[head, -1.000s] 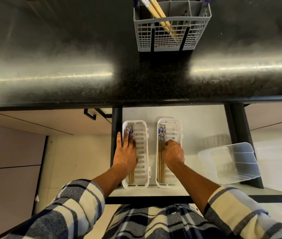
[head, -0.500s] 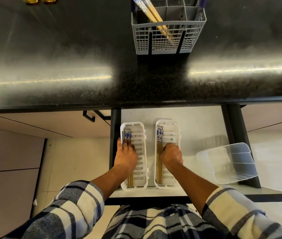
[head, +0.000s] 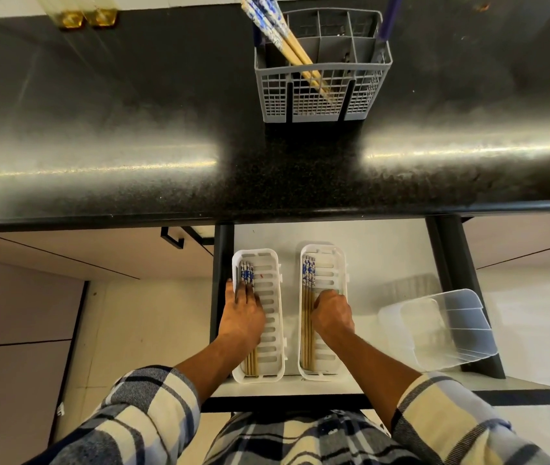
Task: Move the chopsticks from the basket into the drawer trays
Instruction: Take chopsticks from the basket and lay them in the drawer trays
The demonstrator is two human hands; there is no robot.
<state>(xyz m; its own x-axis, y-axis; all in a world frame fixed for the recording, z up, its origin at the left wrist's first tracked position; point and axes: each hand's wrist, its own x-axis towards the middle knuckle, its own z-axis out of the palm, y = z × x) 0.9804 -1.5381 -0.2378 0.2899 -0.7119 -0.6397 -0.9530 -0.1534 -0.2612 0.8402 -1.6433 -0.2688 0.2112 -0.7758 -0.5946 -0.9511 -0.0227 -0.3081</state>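
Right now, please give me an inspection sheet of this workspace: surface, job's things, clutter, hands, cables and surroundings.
Surface: dark speckled countertop with glare; white drawer floor below, pulled open.
Job's things: grey basket on the counter with chopsticks leaning left; left tray and right tray each with chopsticks lying along the left side.
Clutter: clear plastic container tipped on its side at the drawer's right.
Hands: left hand flat on chopsticks in the left tray; right hand curled in the right tray, grasp unclear.
Cables: nothing seen.
Surroundings: cabinet fronts, pale floor, two amber objects at the far edge.
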